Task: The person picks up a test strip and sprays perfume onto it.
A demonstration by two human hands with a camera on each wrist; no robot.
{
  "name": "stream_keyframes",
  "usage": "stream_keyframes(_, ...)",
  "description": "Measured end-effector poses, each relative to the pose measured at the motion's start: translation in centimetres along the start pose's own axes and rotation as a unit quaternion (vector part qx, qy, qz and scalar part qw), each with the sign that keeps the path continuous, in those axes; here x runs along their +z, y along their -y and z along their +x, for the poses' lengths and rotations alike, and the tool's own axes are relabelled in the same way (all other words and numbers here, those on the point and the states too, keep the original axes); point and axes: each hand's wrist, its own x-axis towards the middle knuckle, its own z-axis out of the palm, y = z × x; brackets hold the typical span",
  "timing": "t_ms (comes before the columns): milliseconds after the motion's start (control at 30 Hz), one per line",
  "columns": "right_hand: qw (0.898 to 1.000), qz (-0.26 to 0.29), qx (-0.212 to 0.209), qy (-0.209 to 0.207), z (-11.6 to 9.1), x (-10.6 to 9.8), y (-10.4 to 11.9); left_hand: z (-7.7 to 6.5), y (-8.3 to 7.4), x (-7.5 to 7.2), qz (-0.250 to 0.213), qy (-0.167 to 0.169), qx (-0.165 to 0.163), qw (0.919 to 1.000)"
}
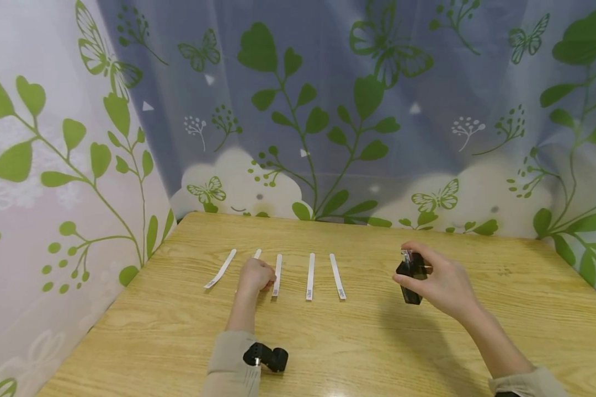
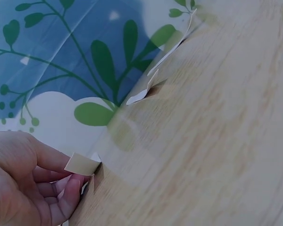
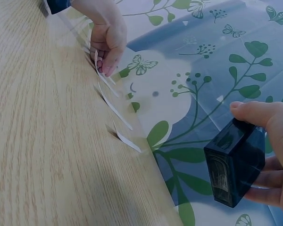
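Several white paper strips with small print near one end lie spread in a row on the wooden table (image 1: 357,342). My left hand (image 1: 255,274) is down among them, covering most of the second strip (image 1: 257,253) from the left. Its fingers and thumb are curled at the third strip (image 1: 277,270), pinching it near its raised end (image 2: 82,165). To the right, my right hand (image 1: 447,284) grips a black, box-shaped bottle (image 1: 410,286) with a shiny top above the table. Thumb and fingers lie on opposite sides of the bottle (image 3: 233,162).
Two more strips, one upright (image 1: 310,275) and one slanted (image 1: 337,275), lie right of the left hand. A curved strip (image 1: 221,269) lies at the far left. Behind the table hangs a leaf-and-butterfly patterned curtain (image 1: 328,182). A black camera (image 1: 265,357) sits on the left sleeve.
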Motion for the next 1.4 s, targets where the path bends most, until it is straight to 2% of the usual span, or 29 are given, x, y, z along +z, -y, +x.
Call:
stream_keyframes(267,1.0,0.002,-0.002,-0.003,-0.2,0.0,-0.2,-0.2,-0.3,-0.1,-0.024,0.001,-0.003,0.9997)
stream_keyframes(367,1.0,0.005,0.002,-0.002,-0.3,0.0,-0.3,-0.5,-0.7,-0.2,-0.029,0.004,0.006,0.9996)
stream_keyframes(600,1.0,0.003,0.009,-0.003,-0.4,-0.3,-0.3,-1.4,-2.6,-0.4,-0.014,0.021,0.028,0.9993)
stream_keyframes(767,1.0,0.006,0.009,-0.005,-0.5,-0.6,-0.2,-1.7,-4.1,0.0,-0.032,0.033,0.032,0.9984)
stream_keyframes(1033,1.0,0.004,0.003,-0.012,-0.6,-0.8,-0.4,-1.8,-4.8,1.4,-0.091,0.054,0.037,0.9937)
stream_keyframes(1167,1.0,0.002,0.0,-0.013,-0.6,-0.8,-0.4,-1.7,-4.8,2.5,-0.118,0.051,0.038,0.991)
stream_keyframes(1400,1.0,0.003,0.0,-0.011,-0.7,-0.9,-0.5,-1.7,-4.3,4.1,-0.13,0.055,0.026,0.9896)
